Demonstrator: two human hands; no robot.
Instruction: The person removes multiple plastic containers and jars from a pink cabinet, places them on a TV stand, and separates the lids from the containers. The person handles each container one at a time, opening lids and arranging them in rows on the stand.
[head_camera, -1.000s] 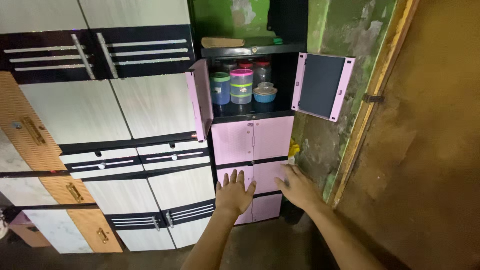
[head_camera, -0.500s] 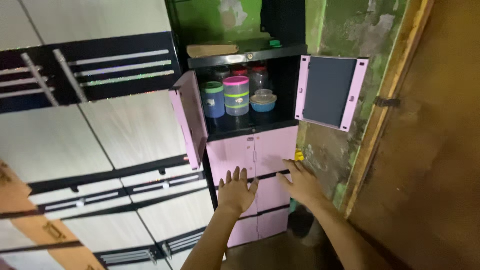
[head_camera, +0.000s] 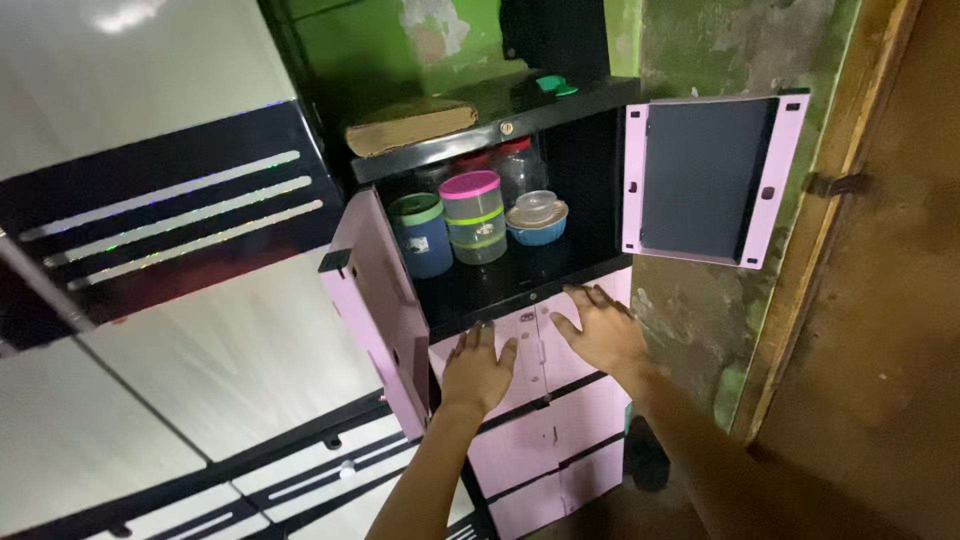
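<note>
Pink cabinet (head_camera: 545, 440): smooth plastic-looking panels with a faint sheen; open right door (head_camera: 705, 180) backed by a matt dark panel. Black shelf (head_camera: 500, 280): glossy, reflective. Blue canister (head_camera: 420, 235) and banded tub (head_camera: 475, 215): smooth coloured plastic; clear jar (head_camera: 520, 170): transparent, shiny. Wardrobe (head_camera: 190, 330): glossy laminate with pale wood-grain print and glittering strips. Green wall (head_camera: 690, 320): rough, flaking paint. Brown door (head_camera: 880, 330): matt, worn, uneven surface.
</note>
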